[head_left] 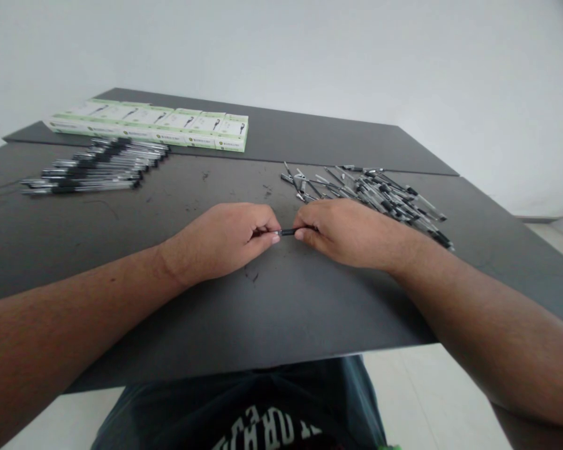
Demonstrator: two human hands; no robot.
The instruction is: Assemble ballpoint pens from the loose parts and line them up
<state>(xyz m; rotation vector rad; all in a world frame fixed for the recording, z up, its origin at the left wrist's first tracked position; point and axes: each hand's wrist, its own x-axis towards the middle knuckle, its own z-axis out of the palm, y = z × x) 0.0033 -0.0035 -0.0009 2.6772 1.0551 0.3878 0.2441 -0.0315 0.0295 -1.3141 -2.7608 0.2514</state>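
Observation:
Between my two hands a pen (287, 232) lies level just above the dark table, its dark middle stretch showing in the gap. My left hand (229, 239) pinches one end with thumb and forefinger. On the other end, my right hand (340, 228) closes in the same kind of pinch. Both ends of the pen are hidden inside the fingers. Just behind my right hand spreads a loose heap of pen parts (385, 194), clear and black, with thin rods among them. Farther left sits a neater pile of pens (98, 164) with black grips.
A row of several white and green boxes (169, 125) stands at the back left, behind the pile of pens. Small dark scraps (251, 275) dot the grey table (281, 312). Its front edge runs close to my body, and a pale wall rises behind.

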